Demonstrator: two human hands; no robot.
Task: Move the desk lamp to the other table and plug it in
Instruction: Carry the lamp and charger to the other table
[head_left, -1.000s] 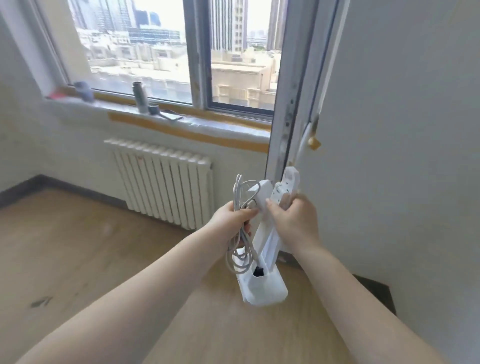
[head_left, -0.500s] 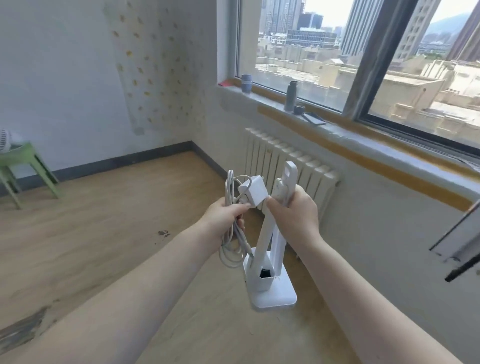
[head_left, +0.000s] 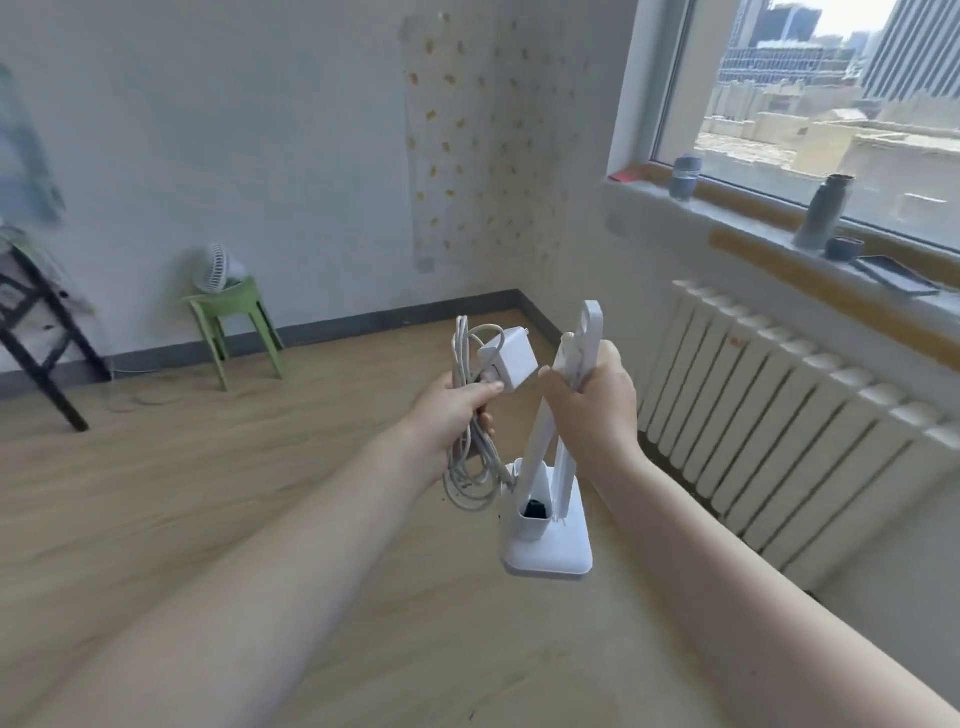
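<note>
White folding plastic desk lamp (head_left: 545, 499) carried upright in mid-air above the pale wooden floor (head_left: 208, 493), its arms gripped by the curled right hand (head_left: 592, 410); bundled white cable (head_left: 467, 452) and square white plug adapter (head_left: 506, 361) pinched in the left hand (head_left: 452, 410). No legible brand or writing anywhere. Compared with half a second ago: same grips, green plastic stool (head_left: 234, 322) nearer centre, white ribbed radiator (head_left: 779, 426) further right.

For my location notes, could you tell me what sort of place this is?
Probably a sparsely furnished high-rise room: wood-look floor, white radiator beneath a window overlooking city buildings, small fan on a green stool.
</note>
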